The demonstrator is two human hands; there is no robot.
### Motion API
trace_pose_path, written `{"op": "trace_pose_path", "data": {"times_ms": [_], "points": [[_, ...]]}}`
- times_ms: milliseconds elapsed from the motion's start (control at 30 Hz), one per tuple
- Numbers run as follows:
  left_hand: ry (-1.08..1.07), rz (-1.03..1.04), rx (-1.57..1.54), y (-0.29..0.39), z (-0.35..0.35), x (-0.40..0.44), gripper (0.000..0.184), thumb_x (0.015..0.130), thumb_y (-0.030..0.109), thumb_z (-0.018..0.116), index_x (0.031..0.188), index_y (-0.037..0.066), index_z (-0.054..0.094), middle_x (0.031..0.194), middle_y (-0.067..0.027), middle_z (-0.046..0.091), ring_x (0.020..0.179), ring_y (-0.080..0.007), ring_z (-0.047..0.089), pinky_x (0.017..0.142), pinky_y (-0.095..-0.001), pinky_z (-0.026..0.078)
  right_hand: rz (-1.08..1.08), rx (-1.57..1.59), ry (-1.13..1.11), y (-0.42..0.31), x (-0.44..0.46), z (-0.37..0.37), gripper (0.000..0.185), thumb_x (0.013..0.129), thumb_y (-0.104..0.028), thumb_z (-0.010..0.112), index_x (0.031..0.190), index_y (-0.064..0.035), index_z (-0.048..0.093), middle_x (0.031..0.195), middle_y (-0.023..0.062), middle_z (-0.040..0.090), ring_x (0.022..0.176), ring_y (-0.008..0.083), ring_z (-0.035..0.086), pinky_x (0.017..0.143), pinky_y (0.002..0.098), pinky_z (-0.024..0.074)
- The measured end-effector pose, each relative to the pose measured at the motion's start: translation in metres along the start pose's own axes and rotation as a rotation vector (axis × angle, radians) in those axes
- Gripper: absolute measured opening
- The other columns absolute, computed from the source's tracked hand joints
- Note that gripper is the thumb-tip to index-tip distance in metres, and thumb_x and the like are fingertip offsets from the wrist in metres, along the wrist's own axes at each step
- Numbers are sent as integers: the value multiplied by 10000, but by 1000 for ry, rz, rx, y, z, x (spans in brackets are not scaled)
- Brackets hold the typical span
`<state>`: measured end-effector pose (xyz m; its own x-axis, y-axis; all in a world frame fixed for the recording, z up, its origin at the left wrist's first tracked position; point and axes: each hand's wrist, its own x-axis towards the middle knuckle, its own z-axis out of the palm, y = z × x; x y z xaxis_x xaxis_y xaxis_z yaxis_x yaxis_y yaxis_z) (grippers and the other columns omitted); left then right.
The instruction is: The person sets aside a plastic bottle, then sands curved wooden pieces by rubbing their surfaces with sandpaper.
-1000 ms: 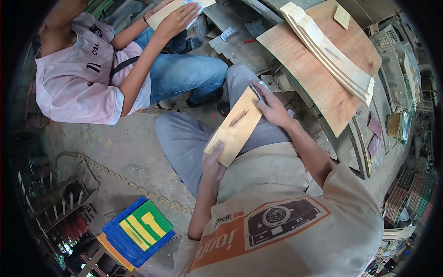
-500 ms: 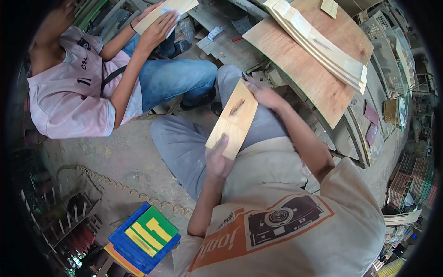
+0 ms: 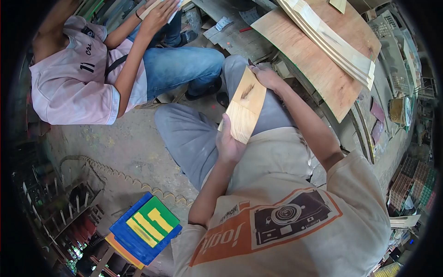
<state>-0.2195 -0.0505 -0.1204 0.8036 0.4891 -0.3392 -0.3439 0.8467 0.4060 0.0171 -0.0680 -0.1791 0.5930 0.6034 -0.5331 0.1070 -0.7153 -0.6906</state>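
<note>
A pale wooden board (image 3: 247, 104) with a dark knot mark lies tilted across my lap. My left hand (image 3: 230, 144) grips its near end, thumb on the upper face and fingers beneath. At the far end, my right hand (image 3: 266, 77) is closed around the corner and edge. Something dark shows at its fingertips, too small to make out. My legs in grey trousers (image 3: 184, 131) are under and beside the board.
To the left, a seated co-worker (image 3: 78, 78) holds another wooden piece. Curved wooden strips (image 3: 332, 39) lie on a plywood sheet (image 3: 300, 53) at the upper right. A coiled hose (image 3: 120, 175) crosses the floor near a blue, green and yellow painted panel (image 3: 143, 231).
The board has turned in my hands and its near end has shifted up and right, with both hands still on it. The whole view has shifted slightly; the co-worker's piece is now mostly out of frame.
</note>
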Motion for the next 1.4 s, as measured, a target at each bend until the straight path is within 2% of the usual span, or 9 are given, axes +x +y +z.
{"op": "trace_pose_path", "data": {"times_ms": [167,500,667,867,1033,1100,1167,1267,1400], "points": [[6,40,578,-16,-8,-13,471,1038,298,318,1334,-57,408,1292,-139,529,1167,-210,549,990,-336,446,-27,-215,71,-9,-17,5,545,956,-418,345,1321,-44,501,1259,264,544,1190,394,514,1001,419,383],[166,-86,179,-26,-4,-12,402,990,167,486,1343,-13,420,1266,-108,538,1140,-213,558,965,-336,464,-566,-278,438,-8,-95,41,404,934,-143,403,1299,12,478,1343,255,469,1289,349,424,1048,508,307],[140,-96,246,-33,-16,-16,403,984,159,494,1339,-16,419,1261,-111,538,1138,-210,554,962,-335,461,14,-153,88,-30,-45,6,404,951,-217,377,1245,18,522,1273,272,508,1195,382,497,1022,497,341],[115,-75,158,-31,-21,1,414,988,174,479,1348,-14,401,1278,-114,527,1147,-208,547,972,-334,449,-616,-247,511,2,-87,60,477,987,-315,316,1340,-32,466,1360,258,451,1219,456,449,1044,515,331],[103,-134,393,-31,-31,-6,413,996,183,463,1352,-14,394,1295,-118,520,1175,-207,536,994,-342,441,-83,-382,53,-8,-9,21,414,968,-268,350,1254,-14,510,1191,281,563,1023,471,572,840,529,473],[93,-84,271,-27,-18,3,374,986,160,485,1310,-19,430,1241,-106,537,1118,-194,554,954,-328,455,-675,-338,698,-2,-70,67,436,973,-271,329,1266,2,500,1203,284,554,1037,468,566,868,526,465],[109,-60,146,-33,-16,4,336,975,137,507,1268,-23,467,1188,-94,555,1062,-182,572,914,-314,470,-754,-341,694,0,-87,66,395,957,-234,363,1218,17,522,1177,273,573,1016,459,578,856,520,473],[121,-133,167,-38,-31,11,342,972,117,505,1278,-28,459,1203,-101,551,1074,-196,569,926,-322,466,-204,-307,186,-25,-35,15,328,936,-186,408,1138,33,546,1152,253,595,996,449,590,842,510,481],[83,-109,199,-31,-29,10,381,969,116,511,1313,-29,431,1255,-119,533,1151,-216,541,983,-347,442,-200,-352,289,-41,-65,29,288,916,-144,433,1095,52,543,1140,261,599,990,443,594,833,505,485]]}}
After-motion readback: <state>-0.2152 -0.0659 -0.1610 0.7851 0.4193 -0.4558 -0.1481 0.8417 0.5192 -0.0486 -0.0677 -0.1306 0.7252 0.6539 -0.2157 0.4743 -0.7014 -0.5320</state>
